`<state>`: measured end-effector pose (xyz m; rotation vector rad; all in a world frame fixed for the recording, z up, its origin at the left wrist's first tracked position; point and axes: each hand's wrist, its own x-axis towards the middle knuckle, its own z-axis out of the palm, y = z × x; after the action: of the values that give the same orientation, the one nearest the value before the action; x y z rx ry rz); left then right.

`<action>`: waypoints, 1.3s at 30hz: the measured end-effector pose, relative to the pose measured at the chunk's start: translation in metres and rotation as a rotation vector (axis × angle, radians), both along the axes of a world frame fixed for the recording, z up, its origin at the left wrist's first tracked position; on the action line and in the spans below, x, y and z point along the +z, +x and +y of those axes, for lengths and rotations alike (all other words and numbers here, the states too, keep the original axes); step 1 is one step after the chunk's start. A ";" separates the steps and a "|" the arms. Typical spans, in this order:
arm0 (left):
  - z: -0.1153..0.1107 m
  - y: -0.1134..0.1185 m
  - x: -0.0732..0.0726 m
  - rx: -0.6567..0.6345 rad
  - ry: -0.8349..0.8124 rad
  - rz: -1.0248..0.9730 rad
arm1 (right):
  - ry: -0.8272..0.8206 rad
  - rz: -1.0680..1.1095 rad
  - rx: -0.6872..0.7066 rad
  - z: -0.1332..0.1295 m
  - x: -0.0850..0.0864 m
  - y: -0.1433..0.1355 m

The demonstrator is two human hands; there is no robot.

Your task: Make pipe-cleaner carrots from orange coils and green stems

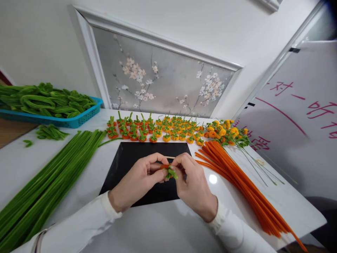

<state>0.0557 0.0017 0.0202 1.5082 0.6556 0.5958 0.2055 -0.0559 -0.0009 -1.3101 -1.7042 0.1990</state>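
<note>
My left hand grips a small orange-and-green pipe-cleaner ornament between thumb and fingers, above the black mat. From the other side, my right hand pinches its green fuzzy part. My fingers cover most of the orange body. Just behind the fingertips, a thin pale stick shows; whether it touches a hand I cannot tell. Beyond the mat stand rows of similar finished pieces, orange ones with green tops at left and yellow ones further right.
Long green pipe cleaners lie at left, orange pipe cleaners at right. A blue basket holds green pieces, with a small green pile in front. Yellow-orange pipe-cleaner flowers with thin stems lie back right. A whiteboard stands at right.
</note>
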 end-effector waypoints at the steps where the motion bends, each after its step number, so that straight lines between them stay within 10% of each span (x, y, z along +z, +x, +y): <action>1: 0.000 0.000 0.000 0.006 -0.011 -0.007 | -0.016 0.012 -0.007 0.000 0.000 0.000; 15: 0.005 -0.002 -0.004 -0.027 0.035 0.020 | -0.226 0.170 0.125 0.006 0.005 0.023; 25: 0.008 -0.005 -0.003 0.058 -0.252 -0.036 | -0.402 0.391 0.222 0.005 0.007 0.022; 39: 0.005 -0.005 0.000 -0.158 0.009 0.063 | -0.410 0.424 0.212 0.005 0.001 0.015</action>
<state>0.0510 0.0067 0.0202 1.5758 0.5764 0.4332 0.2201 -0.0505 0.0000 -1.2566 -1.4735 0.9246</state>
